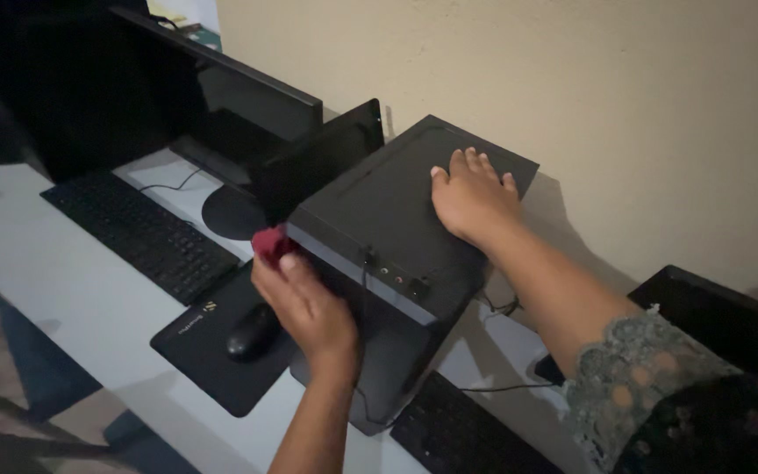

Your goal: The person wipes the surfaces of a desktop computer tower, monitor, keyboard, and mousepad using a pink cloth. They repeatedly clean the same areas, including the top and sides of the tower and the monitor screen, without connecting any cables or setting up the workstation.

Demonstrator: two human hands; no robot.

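The left hand pinches a soft red cloth against the heavy, rigid computer tower, steadied by the flat, open right hand.

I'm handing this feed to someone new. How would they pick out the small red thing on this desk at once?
Start at the black computer tower in the middle of the white desk, where the right hand lies flat on top. At the tower's front left corner, the left hand presses a small red cloth against it. It is the only red thing among black gear, just above the black mouse.
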